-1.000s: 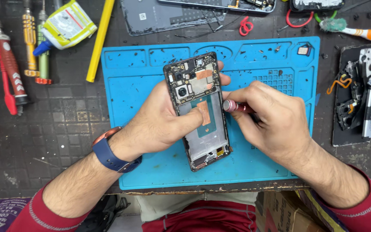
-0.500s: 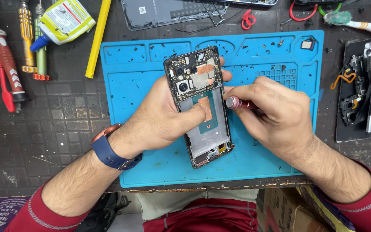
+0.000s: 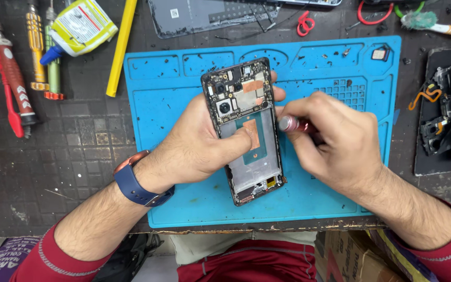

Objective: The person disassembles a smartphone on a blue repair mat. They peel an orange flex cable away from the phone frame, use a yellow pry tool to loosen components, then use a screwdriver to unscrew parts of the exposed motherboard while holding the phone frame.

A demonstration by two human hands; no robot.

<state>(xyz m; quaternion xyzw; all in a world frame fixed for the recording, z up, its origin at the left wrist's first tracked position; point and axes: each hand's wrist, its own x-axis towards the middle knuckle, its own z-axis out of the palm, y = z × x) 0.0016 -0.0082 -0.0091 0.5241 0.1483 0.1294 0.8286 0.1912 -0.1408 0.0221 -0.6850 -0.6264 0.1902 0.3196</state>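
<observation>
Fingers [image 3: 246,137] around phone [image 3: 246,130] (screwdriver [image 3: 293,124] beside)

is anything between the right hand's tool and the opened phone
Nothing visible. The right hand holds the red-handled tool right at the edge of the opened phone, which the left hand grips above the blue mat; the tip is hidden.
</observation>
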